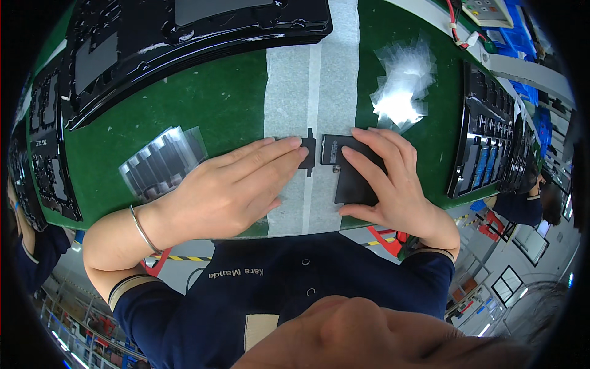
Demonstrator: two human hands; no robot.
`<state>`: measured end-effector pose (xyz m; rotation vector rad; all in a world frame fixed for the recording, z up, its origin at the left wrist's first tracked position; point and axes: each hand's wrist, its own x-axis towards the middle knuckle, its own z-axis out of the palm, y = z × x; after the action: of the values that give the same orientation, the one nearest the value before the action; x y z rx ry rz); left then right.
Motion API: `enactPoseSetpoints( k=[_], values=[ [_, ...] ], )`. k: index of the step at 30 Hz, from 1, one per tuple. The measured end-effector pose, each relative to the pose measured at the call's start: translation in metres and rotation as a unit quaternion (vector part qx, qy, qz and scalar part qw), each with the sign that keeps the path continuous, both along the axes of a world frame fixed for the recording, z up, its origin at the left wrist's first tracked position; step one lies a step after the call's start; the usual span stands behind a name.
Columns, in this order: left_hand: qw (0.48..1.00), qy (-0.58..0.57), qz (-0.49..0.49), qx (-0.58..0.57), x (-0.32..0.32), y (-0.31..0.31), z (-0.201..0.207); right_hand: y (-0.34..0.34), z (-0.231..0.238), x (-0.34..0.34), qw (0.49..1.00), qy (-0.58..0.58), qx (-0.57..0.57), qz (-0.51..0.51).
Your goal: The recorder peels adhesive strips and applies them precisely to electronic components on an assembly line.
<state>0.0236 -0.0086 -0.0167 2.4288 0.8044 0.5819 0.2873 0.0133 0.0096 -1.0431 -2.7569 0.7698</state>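
Observation:
On the pale strip down the middle of the table, my left hand (246,181) lies flat, its fingers stretched out side by side. Its fingertips rest on a thin black cut-out sheet (310,161) with narrow tabs, partly covered by the fingers. Just to the right lies a flat black battery (354,184) with a printed label and a small gold-coloured tab at its left edge. My right hand (396,181) grips it, thumb at the near edge and fingers over the top and far edge. A narrow gap separates the battery from the black sheet.
Clear film pieces with dark bands (163,161) lie left of my left hand. A pile of shiny transparent films (402,86) sits beyond my right hand. Stacked black trays (203,52) stand far left, and another black tray stack (482,135) stands at the right.

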Motion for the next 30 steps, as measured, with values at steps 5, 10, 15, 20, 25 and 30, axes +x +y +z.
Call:
enactPoseSetpoints(
  k=[5,10,15,20,25,30],
  values=[
    [1.000,0.006,-0.009,0.009,0.000,0.004,-0.004,0.006,-0.001,0.001,0.999,0.021,-0.034,0.000],
    [0.999,0.019,-0.026,0.023,-0.002,0.007,-0.002,0.007,-0.004,-0.004,0.997,0.060,-0.045,-0.009],
    [0.998,0.034,-0.022,0.038,-0.001,0.005,-0.003,0.011,-0.003,-0.006,0.998,0.048,-0.040,0.013],
    [0.999,0.035,-0.021,0.032,-0.001,0.005,-0.004,0.009,-0.005,-0.007,0.998,0.056,-0.033,0.013],
    [0.999,0.033,-0.023,0.021,-0.001,0.006,-0.003,0.007,-0.004,-0.008,0.999,0.044,-0.029,0.012],
    [0.999,0.032,-0.022,0.019,-0.001,0.007,-0.004,0.009,-0.005,-0.008,0.998,0.047,-0.031,0.015]
  ],
)
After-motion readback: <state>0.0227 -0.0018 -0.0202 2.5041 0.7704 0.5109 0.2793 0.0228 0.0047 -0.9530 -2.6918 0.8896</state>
